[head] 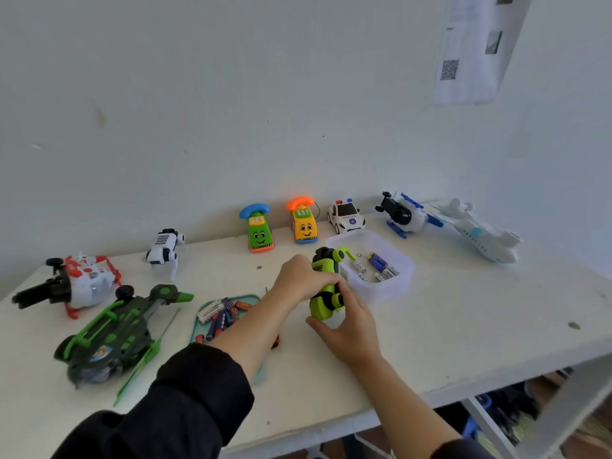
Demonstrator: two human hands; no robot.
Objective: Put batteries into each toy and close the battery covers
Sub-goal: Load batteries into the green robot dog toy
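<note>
Along the back of the white table (463, 326), from centre to right of the frame, stand a green phone car (260, 231), a yellow phone car (304, 223), a police car (346, 216), a blue-and-white helicopter (405, 215) and a white plane (485, 235). At the left lie a white robot dog (164, 248), a red-and-white helicopter (71, 284) tipped on its side and, nearer the lower left, a dark green helicopter (116, 339) on its back. A teal tray (246, 297) of loose batteries (217, 316) sits left of centre, partly hidden under the left forearm in its black sleeve (185, 392). A clear plastic tub (397, 260) holding more batteries stands just right of centre, its near-left corner partly covered by the toy being handled.

At the middle of the frame both hands hold a green-and-black toy vehicle (324, 293), raised on end just beside the tub. The left hand (303, 278) grips its upper part from the left, fingers curled over it. The right hand (351, 326) clasps the lower part from the right, thumb under the near end and fingers round the far side. Whether its battery cover is on cannot be told.

Small dark specks mark the table top. Behind it rises a pale wall, with a printed sheet (473, 51) bearing a QR code at the upper right. Below the table edge at lower right, a white frame and blurred clutter show.
</note>
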